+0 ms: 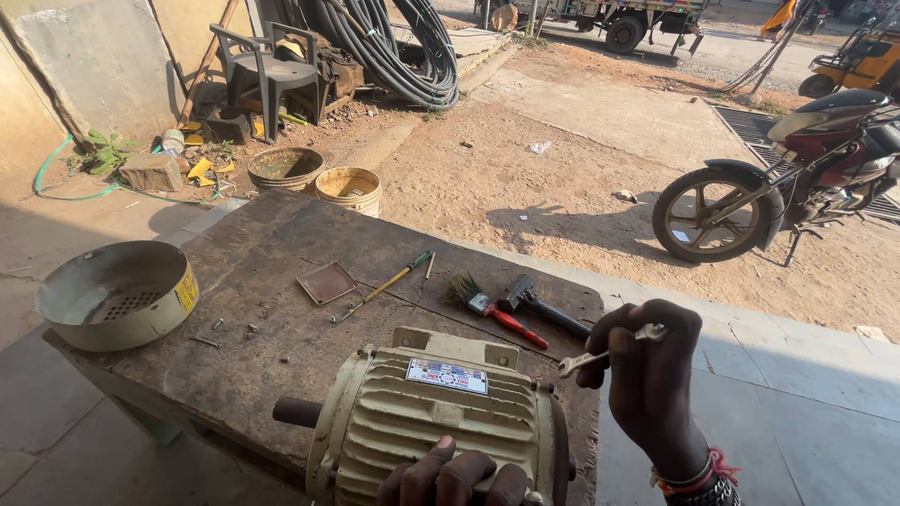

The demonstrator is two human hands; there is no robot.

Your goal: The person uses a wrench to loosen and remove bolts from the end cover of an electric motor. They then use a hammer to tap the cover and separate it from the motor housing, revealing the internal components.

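Note:
A cream ribbed electric motor (433, 422) with a dark shaft stub at its left end lies on a dark wooden bench (272, 262). My left hand (454, 478) rests on the motor's near side, fingers curled over the fins. My right hand (647, 375) is raised to the right of the motor, shut on a small silver spanner (607, 350) whose jaw points left toward the motor's right end.
On the bench lie a red-handled brush (489, 306), a black hammer (542, 305), a green-handled screwdriver (394, 279), a small flat tray (325, 282), loose bolts and a grey fan cover (117, 293). Buckets (349, 188), a chair and a parked motorcycle (787, 178) stand beyond.

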